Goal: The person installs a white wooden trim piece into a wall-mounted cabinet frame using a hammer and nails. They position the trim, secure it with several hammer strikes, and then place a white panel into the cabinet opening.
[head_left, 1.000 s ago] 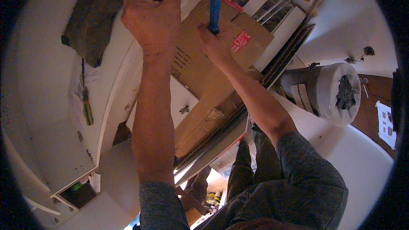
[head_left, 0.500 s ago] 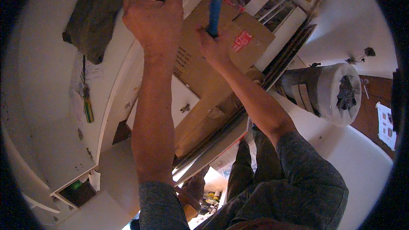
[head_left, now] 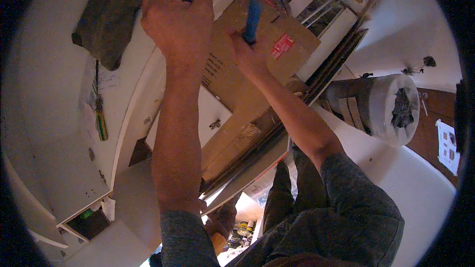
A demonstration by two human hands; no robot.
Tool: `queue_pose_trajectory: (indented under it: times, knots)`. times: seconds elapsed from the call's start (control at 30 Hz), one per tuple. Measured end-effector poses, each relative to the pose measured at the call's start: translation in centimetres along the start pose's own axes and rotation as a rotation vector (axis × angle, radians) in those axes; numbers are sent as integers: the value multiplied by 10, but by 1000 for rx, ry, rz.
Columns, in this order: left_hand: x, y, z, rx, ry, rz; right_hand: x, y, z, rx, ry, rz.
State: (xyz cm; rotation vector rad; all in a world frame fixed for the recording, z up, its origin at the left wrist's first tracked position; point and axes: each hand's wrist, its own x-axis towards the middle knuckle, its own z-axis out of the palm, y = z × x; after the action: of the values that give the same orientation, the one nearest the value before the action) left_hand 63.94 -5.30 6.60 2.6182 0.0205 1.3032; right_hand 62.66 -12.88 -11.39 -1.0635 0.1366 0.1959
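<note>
My right hand (head_left: 250, 57) is closed around the blue handle of a hammer (head_left: 253, 19). Its dark, curved head points up and away from me, over the far end of a brown cardboard box (head_left: 232, 99). To the left, my left hand (head_left: 179, 22) is raised in a closed fist, near a dark cloth (head_left: 106, 22). Whatever the fist holds, if anything, is hidden by the fingers. The flat cardboard with a red-and-white label lies beneath my right forearm, and a white panel (head_left: 215, 113) with a small metal fitting shows between my arms.
A screwdriver (head_left: 101, 118) with a yellow-green handle lies on the white surface at left. At right lies a large plastic-wrapped roll (head_left: 376, 106). White slats and rods (head_left: 321, 10) stand beyond the box. Yellow-and-black rolls (head_left: 245, 228) show low down.
The hammer's head has shifted slightly to the right, and its handle leans a little more that way. My left fist has hardly moved.
</note>
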Motion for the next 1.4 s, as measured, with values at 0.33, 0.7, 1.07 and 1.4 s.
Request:
queue_pose_trajectory:
  times: [0.33,0.7,1.07,1.4]
  knots:
    - [-5,1,-11,19,-16,-56,-3,22,-4,-50,-5,-143]
    - [-7,-4,-8,-52,12,-23,15,57,-15,-208,77,-293]
    - [-8,-5,-17,-41,2,-35,3,43,-6,245,-76,-93]
    - [-18,-13,-34,27,-26,-56,-30,10,17,131,-29,-53]
